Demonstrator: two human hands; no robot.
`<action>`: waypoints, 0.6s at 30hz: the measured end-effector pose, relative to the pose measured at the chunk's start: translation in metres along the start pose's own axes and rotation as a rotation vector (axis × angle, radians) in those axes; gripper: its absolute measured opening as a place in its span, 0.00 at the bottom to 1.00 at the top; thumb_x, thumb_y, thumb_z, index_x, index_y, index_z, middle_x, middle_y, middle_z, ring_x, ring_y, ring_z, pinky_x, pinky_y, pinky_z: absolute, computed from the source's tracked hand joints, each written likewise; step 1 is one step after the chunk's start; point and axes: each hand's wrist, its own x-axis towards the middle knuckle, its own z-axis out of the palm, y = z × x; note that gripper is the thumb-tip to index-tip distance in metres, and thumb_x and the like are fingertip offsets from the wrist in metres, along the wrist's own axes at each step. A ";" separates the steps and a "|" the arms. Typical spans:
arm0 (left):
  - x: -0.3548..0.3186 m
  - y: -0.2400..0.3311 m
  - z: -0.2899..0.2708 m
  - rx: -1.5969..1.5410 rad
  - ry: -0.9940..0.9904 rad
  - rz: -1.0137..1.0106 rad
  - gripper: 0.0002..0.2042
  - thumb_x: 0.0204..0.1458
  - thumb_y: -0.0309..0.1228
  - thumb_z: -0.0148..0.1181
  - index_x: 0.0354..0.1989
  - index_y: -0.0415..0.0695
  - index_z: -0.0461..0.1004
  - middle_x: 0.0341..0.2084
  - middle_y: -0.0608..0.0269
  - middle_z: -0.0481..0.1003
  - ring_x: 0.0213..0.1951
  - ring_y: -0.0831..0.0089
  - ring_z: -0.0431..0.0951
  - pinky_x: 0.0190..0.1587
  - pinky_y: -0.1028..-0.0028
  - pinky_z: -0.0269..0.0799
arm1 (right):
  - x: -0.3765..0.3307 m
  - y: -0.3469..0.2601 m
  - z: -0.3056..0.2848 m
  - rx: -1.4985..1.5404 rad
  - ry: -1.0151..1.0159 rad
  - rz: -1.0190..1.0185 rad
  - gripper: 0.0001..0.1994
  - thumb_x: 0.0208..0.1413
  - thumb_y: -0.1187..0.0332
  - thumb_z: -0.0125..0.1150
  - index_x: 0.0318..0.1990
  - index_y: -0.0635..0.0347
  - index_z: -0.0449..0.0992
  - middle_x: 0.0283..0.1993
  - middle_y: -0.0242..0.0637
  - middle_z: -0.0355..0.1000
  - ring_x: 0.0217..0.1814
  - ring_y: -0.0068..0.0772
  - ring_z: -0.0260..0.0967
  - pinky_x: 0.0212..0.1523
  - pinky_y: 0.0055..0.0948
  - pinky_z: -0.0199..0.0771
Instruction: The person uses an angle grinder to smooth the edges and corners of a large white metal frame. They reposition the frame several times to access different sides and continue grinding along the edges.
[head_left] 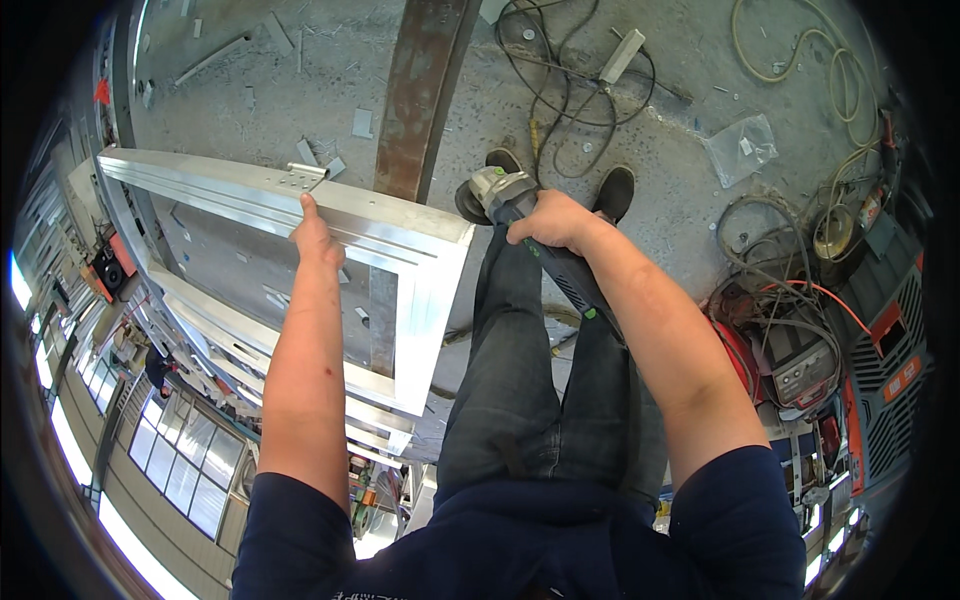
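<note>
My right hand (556, 222) is wrapped round the body of a grey and black angle grinder (575, 277). The grinder's metal head points to the upper left, and its disc (470, 202) is near the end corner of a silver metal frame (418, 325). On the frame's upper rail lies my left hand (317, 238), with one digit stretched up to a small metal hinge (306, 177) on the top edge. Its other fingers curl at the rail and are partly hidden.
A rusty steel beam (425, 90) crosses beneath the frame. Dark cables (560, 120) coil on the concrete ahead of my shoes (617, 193). A clear plastic bag (742, 150), a pale hose (845, 85) and a cable-draped machine (800, 370) are at right. Metal offcuts (362, 123) litter the floor.
</note>
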 end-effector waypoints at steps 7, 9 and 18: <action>0.007 -0.004 -0.006 -0.015 -0.040 0.005 0.43 0.60 0.55 0.63 0.70 0.31 0.55 0.67 0.50 0.66 0.64 0.57 0.69 0.69 0.59 0.64 | -0.003 -0.006 0.002 -0.021 0.007 0.019 0.34 0.35 0.57 0.76 0.47 0.77 0.79 0.48 0.56 0.79 0.50 0.49 0.79 0.51 0.36 0.76; 0.013 -0.003 -0.009 -0.034 -0.054 -0.008 0.43 0.60 0.54 0.63 0.70 0.31 0.55 0.67 0.50 0.66 0.64 0.57 0.70 0.68 0.59 0.65 | -0.003 -0.007 0.002 -0.004 0.008 0.016 0.34 0.35 0.56 0.76 0.47 0.77 0.79 0.48 0.56 0.79 0.50 0.48 0.79 0.51 0.36 0.76; 0.005 -0.001 -0.003 -0.054 -0.032 -0.026 0.39 0.62 0.52 0.62 0.68 0.29 0.58 0.65 0.50 0.68 0.64 0.56 0.70 0.67 0.57 0.66 | 0.006 0.003 0.013 -0.011 0.076 0.005 0.32 0.35 0.56 0.76 0.45 0.76 0.79 0.45 0.55 0.80 0.48 0.48 0.79 0.49 0.36 0.77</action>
